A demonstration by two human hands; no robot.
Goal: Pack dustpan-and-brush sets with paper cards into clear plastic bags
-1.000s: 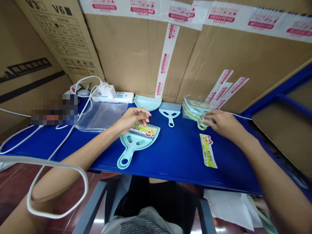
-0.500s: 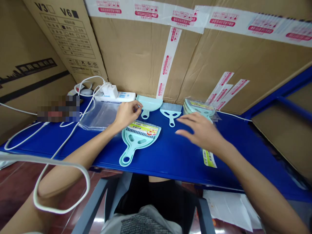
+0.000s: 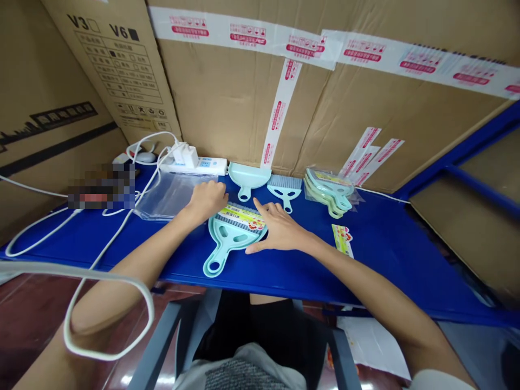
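A light-blue dustpan (image 3: 233, 240) lies on the table with a grey-bristled brush nested in it, handle toward me. A yellow-green printed label card (image 3: 244, 215) lies across the brush's bristles. My left hand (image 3: 208, 201) is closed at the card's upper left end; its fingertips are hidden, so I cannot tell what they hold. At the dustpan's right rim is my right hand (image 3: 282, 226), open, thumb and fingers apart; whether it touches the rim is unclear. Behind them are another dustpan (image 3: 249, 176) and a loose brush (image 3: 286, 190).
Bagged dustpan sets (image 3: 329, 189) are stacked at the back right, with a loose label card (image 3: 342, 240) in front. Clear plastic bags (image 3: 174, 196) lie left, before a white power strip (image 3: 211, 165). A white cable (image 3: 109, 355) loops over my left forearm. Cardboard (image 3: 227, 97) walls the back.
My right hand has moved left and down, from near the bagged sets to the dustpan's right rim. My left hand has moved slightly left and down, its fingers now curled in more.
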